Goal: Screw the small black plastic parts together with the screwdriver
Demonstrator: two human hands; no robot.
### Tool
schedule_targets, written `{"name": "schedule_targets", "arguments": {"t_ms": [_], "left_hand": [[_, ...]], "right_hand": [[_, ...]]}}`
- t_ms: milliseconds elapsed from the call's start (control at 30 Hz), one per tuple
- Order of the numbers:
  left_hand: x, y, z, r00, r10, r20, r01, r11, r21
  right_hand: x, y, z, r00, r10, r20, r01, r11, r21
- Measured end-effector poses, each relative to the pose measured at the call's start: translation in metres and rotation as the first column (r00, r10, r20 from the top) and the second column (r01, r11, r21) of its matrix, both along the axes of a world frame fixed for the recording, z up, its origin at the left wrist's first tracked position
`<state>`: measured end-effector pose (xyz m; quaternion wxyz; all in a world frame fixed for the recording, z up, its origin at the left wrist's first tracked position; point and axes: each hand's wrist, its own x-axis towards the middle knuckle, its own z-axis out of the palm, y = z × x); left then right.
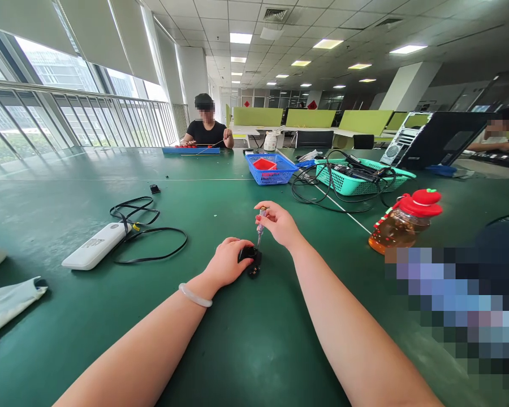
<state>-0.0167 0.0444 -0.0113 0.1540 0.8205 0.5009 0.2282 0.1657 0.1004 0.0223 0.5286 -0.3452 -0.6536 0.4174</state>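
Note:
On the green table, my left hand (230, 261) is closed around a small black plastic part (248, 254), pressing it to the tabletop. Its exact kind is hard to make out; a round end with metallic spots shows at the bottom. My right hand (279, 223) grips the handle of a screwdriver (260, 229) with a clear purplish handle. The screwdriver stands nearly upright, its shaft pointing down to the black part beside my left fingers. Whether the tip sits in a screw is too small to tell.
A white power strip (96, 246) with a black cord lies left, near a small black piece (155, 189). Ahead are a blue basket (271, 176) and a teal basket (348, 185) of cables. A red-lidded bottle (402, 226) stands right. A person (207, 131) sits across the table.

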Motion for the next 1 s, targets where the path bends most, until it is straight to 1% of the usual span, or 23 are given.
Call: {"name": "schedule_targets", "arguments": {"t_ms": [100, 200, 267, 367, 500, 633, 767, 900, 1000], "left_hand": [[-0.001, 0.002, 0.001, 0.998, 0.067, 0.003, -0.067, 0.998, 0.013], [-0.002, 0.004, 0.001, 0.988, 0.157, 0.005, -0.157, 0.988, 0.010], [-0.002, 0.004, 0.000, 0.982, 0.191, 0.002, -0.191, 0.982, 0.005], [-0.003, 0.004, -0.002, 0.983, 0.185, -0.010, -0.185, 0.983, 0.010], [-0.003, 0.004, -0.003, 0.985, 0.172, -0.020, -0.171, 0.985, 0.017], [-0.003, 0.005, -0.003, 0.986, 0.166, -0.025, -0.166, 0.986, 0.011], [-0.003, 0.006, -0.003, 0.985, 0.172, -0.021, -0.172, 0.985, 0.017], [-0.003, 0.005, -0.003, 0.985, 0.172, -0.017, -0.172, 0.985, 0.025], [-0.004, 0.006, -0.004, 0.985, 0.172, -0.019, -0.171, 0.985, 0.036]], "right_hand": [[0.000, 0.001, 0.001, 1.000, -0.005, -0.027, 0.004, 1.000, -0.019], [0.002, -0.001, 0.007, 0.996, -0.005, -0.084, 0.003, 1.000, -0.021], [0.002, -0.003, 0.011, 0.996, 0.002, -0.094, -0.004, 1.000, -0.017], [0.000, -0.004, 0.011, 0.997, 0.014, -0.081, -0.015, 1.000, -0.010], [-0.002, -0.002, 0.007, 0.998, 0.018, -0.055, -0.018, 1.000, -0.003], [-0.005, -0.002, 0.004, 1.000, 0.001, 0.014, -0.001, 1.000, 0.016], [-0.010, -0.007, 0.006, 0.995, -0.013, 0.099, 0.009, 0.999, 0.042], [-0.014, -0.013, 0.013, 0.978, -0.029, 0.205, 0.012, 0.996, 0.088], [-0.016, -0.019, 0.024, 0.940, -0.005, 0.341, -0.032, 0.994, 0.104]]}}
